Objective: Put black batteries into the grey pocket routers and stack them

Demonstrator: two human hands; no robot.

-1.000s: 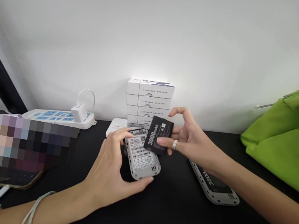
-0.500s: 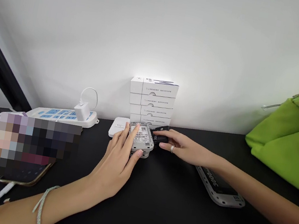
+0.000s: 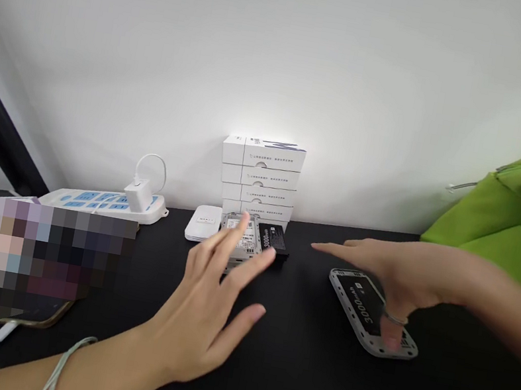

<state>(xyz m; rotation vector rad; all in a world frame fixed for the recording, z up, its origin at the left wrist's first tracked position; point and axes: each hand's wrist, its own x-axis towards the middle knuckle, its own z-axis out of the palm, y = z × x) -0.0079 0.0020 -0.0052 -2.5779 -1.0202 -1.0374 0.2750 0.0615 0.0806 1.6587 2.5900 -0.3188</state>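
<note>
While the left hand (image 3: pixel 201 316) has its fingers spread wide by the far gray case (image 3: pixel 251 237), the right hand (image 3: pixel 392 265) is open too, with its thumb well away from its pointing finger. The right hand is over the near gray case (image 3: pixel 374 345), at four o'clock. I can't tell if they touch. A black battery (image 3: pixel 275 238) lies just beside the far gray case, at its three o'clock. White boxes (image 3: pixel 263 179) stand at twelve.
</note>
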